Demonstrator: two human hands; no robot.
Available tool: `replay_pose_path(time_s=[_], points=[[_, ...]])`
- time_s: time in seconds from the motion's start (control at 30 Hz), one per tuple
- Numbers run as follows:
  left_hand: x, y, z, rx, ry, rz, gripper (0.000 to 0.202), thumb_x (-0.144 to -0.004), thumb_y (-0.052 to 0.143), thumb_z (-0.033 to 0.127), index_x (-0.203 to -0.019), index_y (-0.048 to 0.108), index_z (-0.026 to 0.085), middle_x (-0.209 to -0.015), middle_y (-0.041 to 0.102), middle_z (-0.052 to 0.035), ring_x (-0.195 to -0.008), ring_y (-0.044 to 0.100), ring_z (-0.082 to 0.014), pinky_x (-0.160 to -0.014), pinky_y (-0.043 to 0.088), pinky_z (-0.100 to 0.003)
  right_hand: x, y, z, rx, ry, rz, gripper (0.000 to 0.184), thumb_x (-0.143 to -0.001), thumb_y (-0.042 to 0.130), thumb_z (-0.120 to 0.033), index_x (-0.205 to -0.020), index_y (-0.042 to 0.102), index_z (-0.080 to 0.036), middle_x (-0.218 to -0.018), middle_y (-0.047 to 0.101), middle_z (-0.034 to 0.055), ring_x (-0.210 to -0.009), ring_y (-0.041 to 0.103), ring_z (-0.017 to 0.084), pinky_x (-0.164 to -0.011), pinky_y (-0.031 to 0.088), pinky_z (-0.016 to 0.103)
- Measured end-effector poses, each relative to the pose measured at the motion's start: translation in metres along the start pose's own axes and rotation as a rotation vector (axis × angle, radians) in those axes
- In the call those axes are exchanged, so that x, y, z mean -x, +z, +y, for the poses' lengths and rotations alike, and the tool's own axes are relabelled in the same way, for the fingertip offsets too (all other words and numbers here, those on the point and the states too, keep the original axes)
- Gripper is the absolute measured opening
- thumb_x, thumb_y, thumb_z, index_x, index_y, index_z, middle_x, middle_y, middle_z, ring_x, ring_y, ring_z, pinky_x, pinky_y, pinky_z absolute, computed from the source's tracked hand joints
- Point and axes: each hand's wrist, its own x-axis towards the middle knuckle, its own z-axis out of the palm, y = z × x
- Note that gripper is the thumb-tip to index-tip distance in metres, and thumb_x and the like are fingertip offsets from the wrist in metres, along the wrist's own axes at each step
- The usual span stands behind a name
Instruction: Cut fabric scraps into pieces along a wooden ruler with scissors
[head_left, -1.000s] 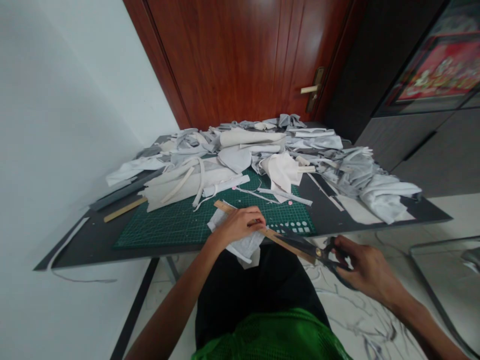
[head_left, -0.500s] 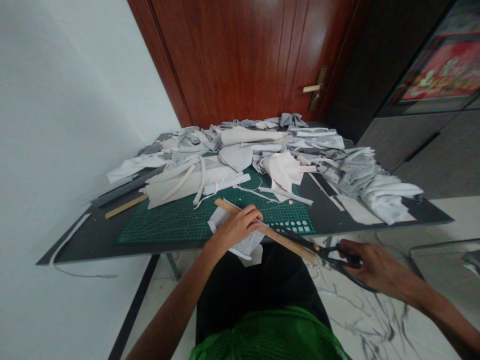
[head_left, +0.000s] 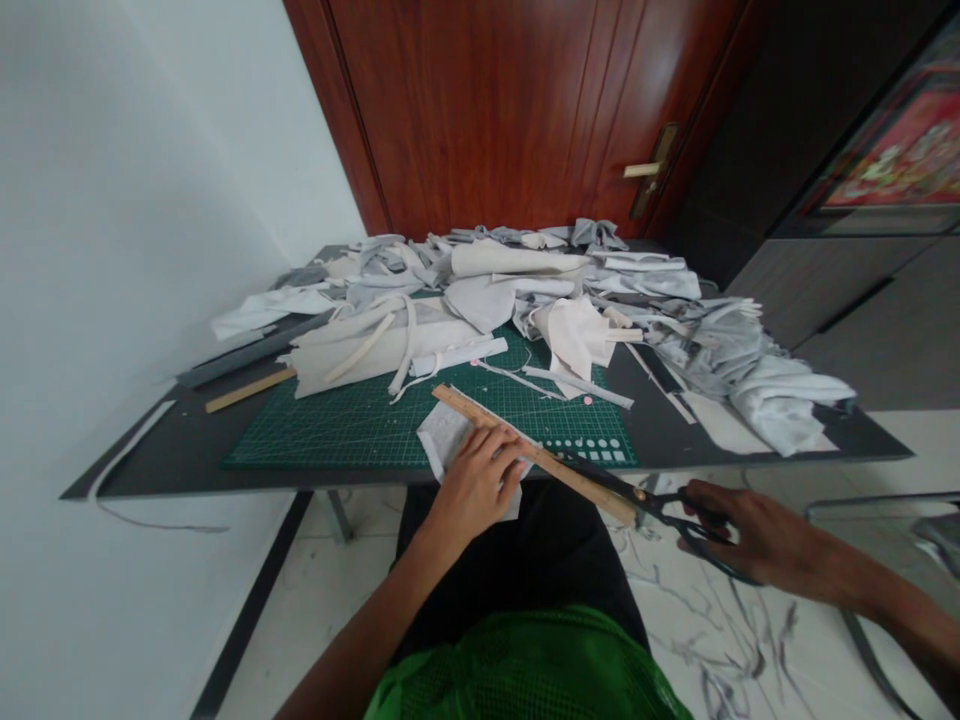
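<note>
My left hand (head_left: pixel 478 478) lies on a small piece of pale grey fabric (head_left: pixel 444 437) at the near edge of the green cutting mat (head_left: pixel 337 430), its fingers pressing the cloth against a wooden ruler (head_left: pixel 517 446) that runs diagonally across it. My right hand (head_left: pixel 739 535) is closed round the handles of large black scissors (head_left: pixel 652 500), beyond the table's front edge. The blades point left along the ruler toward the fabric.
A big heap of white and grey fabric offcuts (head_left: pixel 525 300) covers the back and right of the dark table (head_left: pixel 180 465). A wooden strip (head_left: pixel 250 389) lies at the left. A red-brown door (head_left: pixel 525 110) stands behind, a white wall at the left.
My left hand has flattened over the fabric and drawn slightly back toward the table edge. The right hand with the scissors has shifted a little to the right. The view has tilted slightly.
</note>
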Motion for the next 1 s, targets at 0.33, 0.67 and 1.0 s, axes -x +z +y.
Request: replay_pose_path(time_s=[0.33, 0.67, 1.0], points=[[0.003, -0.004, -0.005, -0.064, 0.042, -0.117, 0.047, -0.096, 0.070, 0.032, -0.138, 0.060, 0.015, -0.142, 0.061, -0.0136, -0.137, 0.052, -0.0317, -0.121, 0.042, -0.050, -0.008, -0.014, -0.016, 0.134, 0.033, 0.047, 0.032, -0.092, 0.058, -0.049, -0.103, 0.070, -0.022, -0.075, 0.074, 0.0063, -0.060, 0.070, 0.023, -0.057, 0.045, 0.030], [0.003, 0.001, -0.004, -0.044, 0.027, -0.085, 0.041, -0.097, 0.067, 0.031, -0.136, 0.062, 0.017, -0.137, 0.063, -0.0119, -0.135, 0.053, -0.0309, -0.120, 0.043, -0.051, -0.003, -0.011, -0.021, 0.074, 0.154, -0.028, 0.037, -0.093, 0.049, -0.054, -0.099, 0.069, -0.024, -0.072, 0.075, 0.0075, -0.060, 0.072, 0.028, -0.057, 0.046, 0.034], [0.004, 0.003, -0.004, -0.060, 0.020, -0.072, 0.042, -0.097, 0.067, 0.032, -0.136, 0.063, 0.015, -0.140, 0.062, -0.0141, -0.135, 0.053, -0.0320, -0.118, 0.046, -0.051, -0.013, 0.005, -0.022, 0.270, 0.045, 0.039, 0.032, -0.096, 0.052, -0.051, -0.090, 0.068, -0.024, -0.064, 0.071, 0.0066, -0.057, 0.070, 0.028, -0.055, 0.039, 0.033]])
